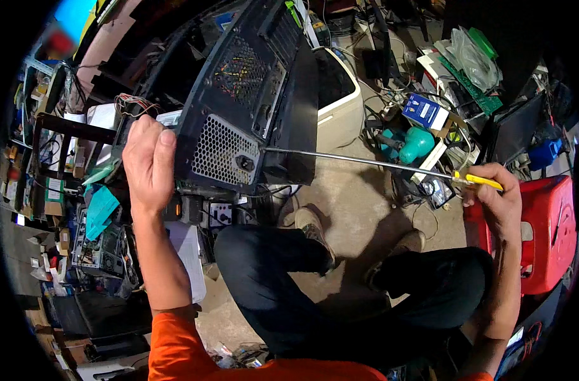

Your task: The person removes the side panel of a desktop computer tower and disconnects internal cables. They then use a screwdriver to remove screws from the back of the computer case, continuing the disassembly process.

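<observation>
Left hand (148,164) was clamped around the edge of a black PC case (245,95), holding it tipped up off the floor with the back panel facing the camera. Right hand (495,193) was closed on the yellow handle of a really long screwdriver (365,162), way out to the side, with the shaft running across and the tip sitting right at the back panel, just next to the power supply grille (219,149). Couldn't make out whether the tip was actually seated in a screw, too small to tell.

As for how far along it was: my guess is still early-ish. The power supply was still sitting in the case and a bundle of coloured wires (134,103) was poking out near the left hand, so nothing big looked pulled out yet. The side seemed open, but I wouldn't swear to it.

Person was sitting with knees up, shoes (315,228) on the concrete floor (359,203). Red plastic stool (546,228) just by the right hand. Around that, total chaos: a beige case (340,108) behind the black one, green circuit boards (473,86), a blue box (426,111), a teal thing (416,143) and cables everywhere.
</observation>
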Demonstrator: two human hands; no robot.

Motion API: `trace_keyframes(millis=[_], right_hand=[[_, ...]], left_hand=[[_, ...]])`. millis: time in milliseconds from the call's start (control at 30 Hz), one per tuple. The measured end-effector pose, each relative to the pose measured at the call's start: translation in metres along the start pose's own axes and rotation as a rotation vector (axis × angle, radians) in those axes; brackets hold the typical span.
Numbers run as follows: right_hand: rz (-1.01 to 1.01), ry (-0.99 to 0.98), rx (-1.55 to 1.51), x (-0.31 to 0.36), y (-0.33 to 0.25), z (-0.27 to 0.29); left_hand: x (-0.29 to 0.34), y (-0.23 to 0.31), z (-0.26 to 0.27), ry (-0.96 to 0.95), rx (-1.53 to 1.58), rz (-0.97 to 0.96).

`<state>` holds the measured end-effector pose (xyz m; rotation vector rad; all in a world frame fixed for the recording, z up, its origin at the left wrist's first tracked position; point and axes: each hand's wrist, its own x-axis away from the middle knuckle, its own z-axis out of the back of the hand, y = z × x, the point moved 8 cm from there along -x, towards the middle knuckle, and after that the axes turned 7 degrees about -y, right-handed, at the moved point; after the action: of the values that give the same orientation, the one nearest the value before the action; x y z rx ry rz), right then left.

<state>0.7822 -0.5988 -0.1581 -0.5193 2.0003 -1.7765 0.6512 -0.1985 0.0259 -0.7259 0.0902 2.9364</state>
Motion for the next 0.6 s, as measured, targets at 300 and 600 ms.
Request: trace_keyframes(millis=[300,600], right_hand=[[0.037,-0.297,0.35,-0.012,-0.039,-0.015],[-0.61,-0.39,0.473,-0.039,0.006,-0.026]], left_hand=[[-0.003,0.0,-0.002,0.024,0.09,-0.003],[-0.005,0.0,-0.003,0.012,0.124,-0.039]])
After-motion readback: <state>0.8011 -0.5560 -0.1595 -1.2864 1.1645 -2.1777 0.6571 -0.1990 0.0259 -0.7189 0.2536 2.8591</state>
